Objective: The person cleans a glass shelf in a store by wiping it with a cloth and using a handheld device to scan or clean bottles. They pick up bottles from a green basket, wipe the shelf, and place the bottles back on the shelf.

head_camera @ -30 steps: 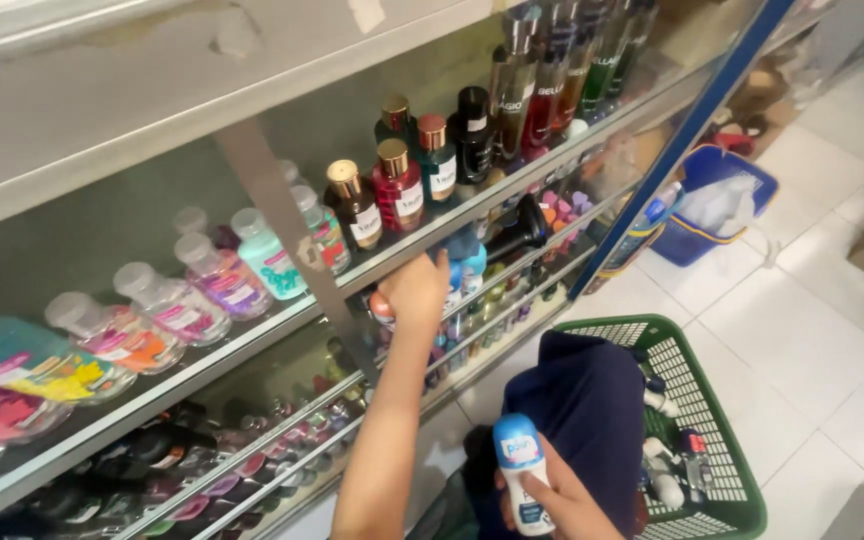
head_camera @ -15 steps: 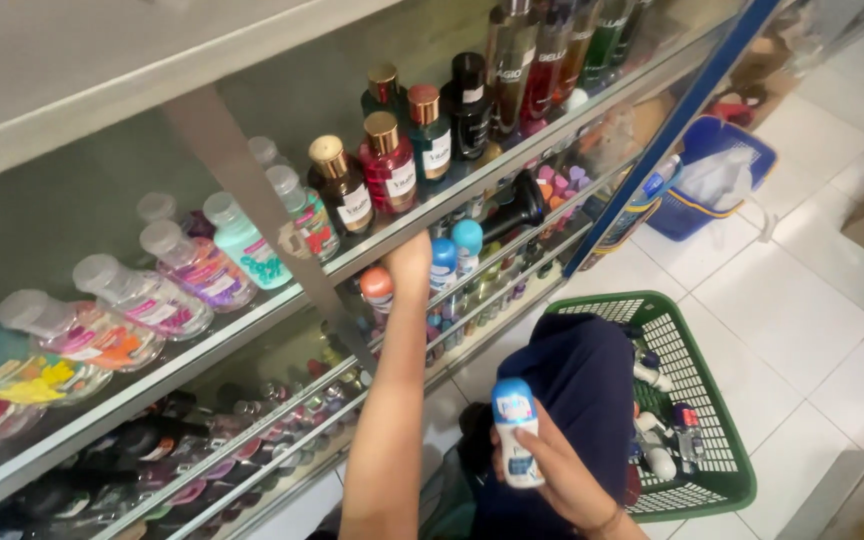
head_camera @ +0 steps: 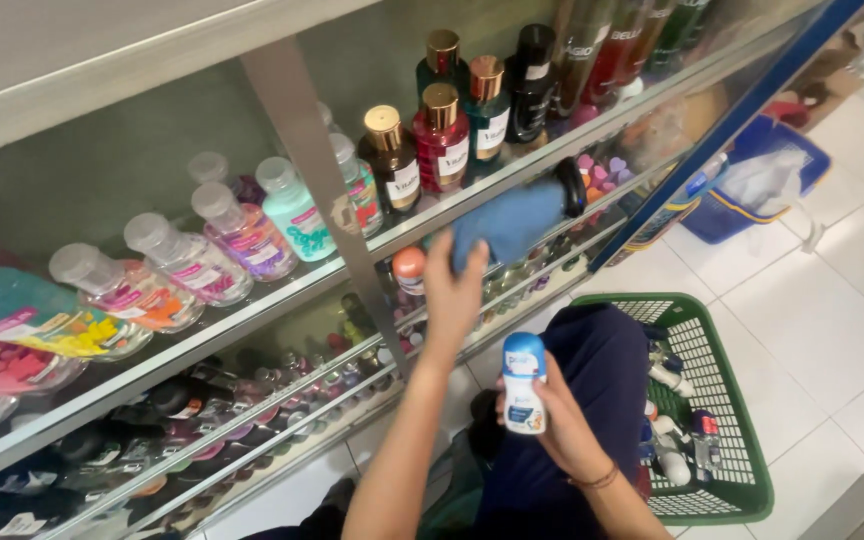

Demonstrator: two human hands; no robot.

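A: Status of hands?

B: Left hand (head_camera: 455, 285) is wrapped around a blue bottle (head_camera: 512, 222) with a black cap, tilted, blurred by motion, just off the edge of the glass shelf (head_camera: 252, 310). Right hand (head_camera: 557, 425) is closed around a small white roll-on with a blue cap (head_camera: 524, 385), held upright over the lap, at 5 o'clock from the left hand.

A: Risks?

B: As a judgement: the blue bottle could be knocked against the gold-capped bottles (head_camera: 422, 150) at 11 o'clock from it, since they are packed tightly near the shelf lip. A row could be toppled if the lip is clipped. The orange-capped item (head_camera: 409, 272) just beside the left hand, at 9 o'clock, could also be dislodged. With both hands occupied, a slip could not be caught; a hard tiled floor (head_camera: 812, 330) lies below.

A: Containers?

B: Green mesh basket (head_camera: 742, 490) on the floor at 3 o'clock from the right hand; several small bottles and tubes are seen inside, kinds cannot be told. It is partly hidden by the dark-clothed knee. A blue bin (head_camera: 782, 165) sits at 1 o'clock, well apart, with a crumpled clear bag in it. Lying clear bottles with coloured contents (head_camera: 202, 250) are kept on the shelf at 9 o'clock.
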